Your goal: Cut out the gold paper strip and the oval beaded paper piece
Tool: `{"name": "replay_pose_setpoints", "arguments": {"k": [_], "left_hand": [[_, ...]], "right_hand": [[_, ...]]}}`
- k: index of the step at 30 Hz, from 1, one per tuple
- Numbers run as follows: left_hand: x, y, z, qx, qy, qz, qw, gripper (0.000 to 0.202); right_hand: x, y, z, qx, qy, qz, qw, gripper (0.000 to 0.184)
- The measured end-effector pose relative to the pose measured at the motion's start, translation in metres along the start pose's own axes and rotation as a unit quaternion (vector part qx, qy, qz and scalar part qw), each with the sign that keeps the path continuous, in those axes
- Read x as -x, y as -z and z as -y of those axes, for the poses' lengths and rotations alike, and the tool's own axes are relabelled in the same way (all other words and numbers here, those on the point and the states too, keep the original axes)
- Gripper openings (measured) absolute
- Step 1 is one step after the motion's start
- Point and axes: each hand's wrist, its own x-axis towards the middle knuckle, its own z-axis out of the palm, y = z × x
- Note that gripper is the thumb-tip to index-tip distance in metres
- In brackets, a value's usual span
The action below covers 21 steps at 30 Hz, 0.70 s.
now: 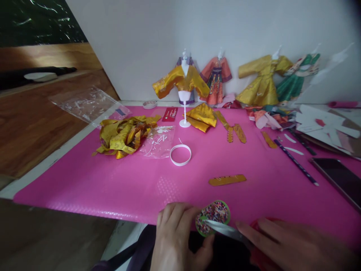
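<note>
Trimming a speckled paper piece at the table's near edge

Cutting looks underway: left hand fingers pinch the green-rimmed speckled piece just off the pink mat, right hand closed on scissors. Next, I judge, turning it steadily along the rim.

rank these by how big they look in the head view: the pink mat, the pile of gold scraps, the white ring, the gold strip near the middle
1. pink mat, by far the largest.
2. pile of gold scraps.
3. gold strip and white ring: the strip is longer, the ring rounder, so they look much alike. The strip lies nearer the camera, so I would not rank them.
</note>
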Motion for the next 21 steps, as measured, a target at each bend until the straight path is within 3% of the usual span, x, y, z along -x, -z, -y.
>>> {"name": "replay_pose_setpoints", "arguments": {"k": [10,21], "left_hand": [[-0.0018,0.0001,0.0024,0.006,-0.002,-0.007,1.0,0.04],[-0.0052,0.0004,0.0018,-0.002,-0.009,-0.004,1.0,0.043]], "right_hand": [[-0.0004,0.0019,-0.0003,-0.006,-0.015,-0.006,1.0,0.028],[-0.0003,0.0014,-0.0019,0.017,-0.001,-0.009,1.0,0.038]]}}
